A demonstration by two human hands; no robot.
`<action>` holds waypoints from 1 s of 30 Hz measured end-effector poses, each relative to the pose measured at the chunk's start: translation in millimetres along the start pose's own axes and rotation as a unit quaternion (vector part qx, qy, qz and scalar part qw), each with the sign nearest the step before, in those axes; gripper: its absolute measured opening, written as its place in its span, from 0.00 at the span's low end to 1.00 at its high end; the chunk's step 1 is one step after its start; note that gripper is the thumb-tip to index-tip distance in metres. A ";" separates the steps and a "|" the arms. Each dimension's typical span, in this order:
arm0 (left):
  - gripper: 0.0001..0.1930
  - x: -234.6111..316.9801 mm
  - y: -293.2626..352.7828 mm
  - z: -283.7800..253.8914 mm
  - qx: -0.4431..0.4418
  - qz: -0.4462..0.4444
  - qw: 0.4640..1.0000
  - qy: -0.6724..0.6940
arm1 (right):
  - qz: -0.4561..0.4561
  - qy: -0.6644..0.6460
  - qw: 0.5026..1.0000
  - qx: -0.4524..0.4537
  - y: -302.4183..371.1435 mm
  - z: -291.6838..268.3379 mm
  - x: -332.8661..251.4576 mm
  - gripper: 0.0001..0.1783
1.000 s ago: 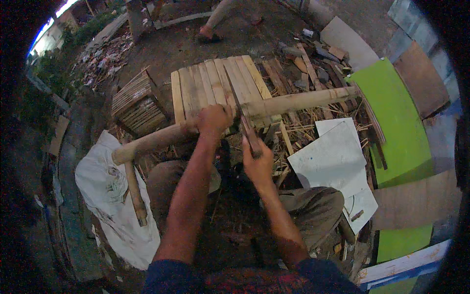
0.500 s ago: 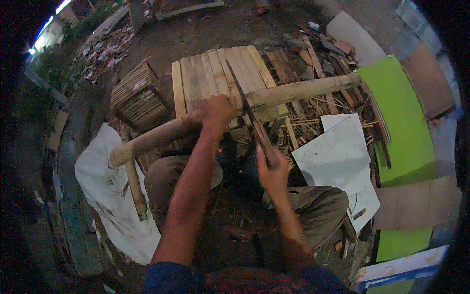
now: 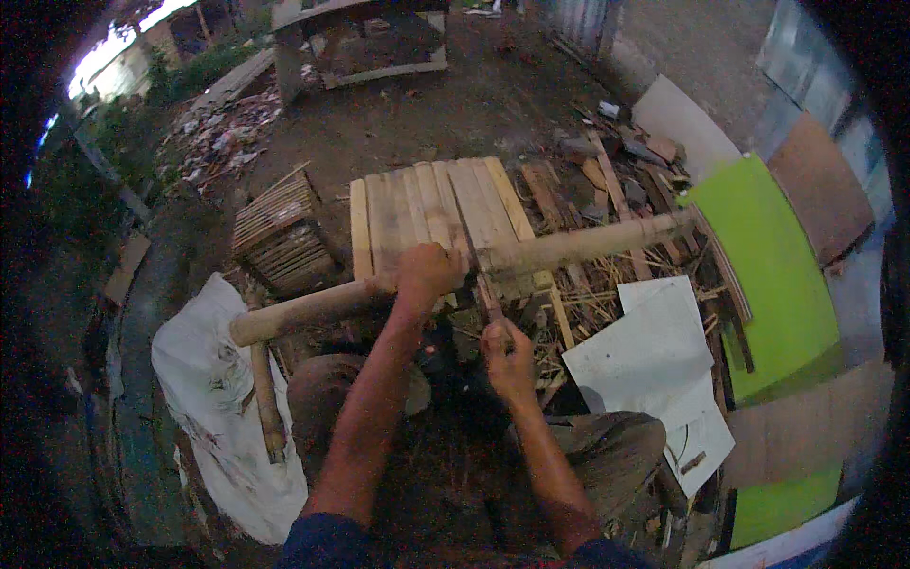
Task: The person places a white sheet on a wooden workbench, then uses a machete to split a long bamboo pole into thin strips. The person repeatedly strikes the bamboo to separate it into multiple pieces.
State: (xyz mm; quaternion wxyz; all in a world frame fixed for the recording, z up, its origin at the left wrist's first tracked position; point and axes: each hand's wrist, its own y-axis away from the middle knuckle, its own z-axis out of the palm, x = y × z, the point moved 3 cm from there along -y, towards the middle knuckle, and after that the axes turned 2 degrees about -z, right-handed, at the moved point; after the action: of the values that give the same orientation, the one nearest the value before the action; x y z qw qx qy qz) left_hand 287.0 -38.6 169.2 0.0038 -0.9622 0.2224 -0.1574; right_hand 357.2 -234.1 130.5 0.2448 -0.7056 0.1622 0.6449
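Note:
A thick bamboo pole lies crosswise over a low table of pale wooden slats. My left hand is wrapped round the pole near its middle and presses on it. In my right hand I grip the handle end of a long, narrow handsaw. Its blade points away from me and crosses the pole just right of my left hand. The blade meets the bamboo, but the depth of any cut is too small to make out. My fingers hide most of the handle.
A slatted wooden crate stands left of the table. A white sack lies under the pole's left end. White sheets, a green panel and scrap wood fill the right side. Bamboo splinters litter the ground.
My right hand and the saw have drawn back toward me, the blade still across the pole. My left hand keeps its hold. The whole view has shifted, so the scene sits lower.

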 end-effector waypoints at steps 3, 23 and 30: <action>0.28 -3.1 -0.5 8.0 -0.005 0.035 0.999 0.016 | 0.047 -0.017 0.999 -0.010 0.1 5.4 -4.7 0.24; 0.26 0.7 4.1 20.0 0.055 0.025 0.998 -0.024 | -0.164 0.056 0.982 0.074 27.2 15.1 58.0 0.15; 0.27 -3.2 -5.5 24.3 0.034 0.008 0.999 0.005 | -0.008 0.084 0.993 0.080 23.2 9.0 -3.7 0.15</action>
State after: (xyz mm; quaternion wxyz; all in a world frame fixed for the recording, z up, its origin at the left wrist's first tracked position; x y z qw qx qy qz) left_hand 294.0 -33.9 145.6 0.0364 -0.9590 0.2244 -0.1691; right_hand 336.6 -248.6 130.6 0.2908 -0.7366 0.2277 0.5666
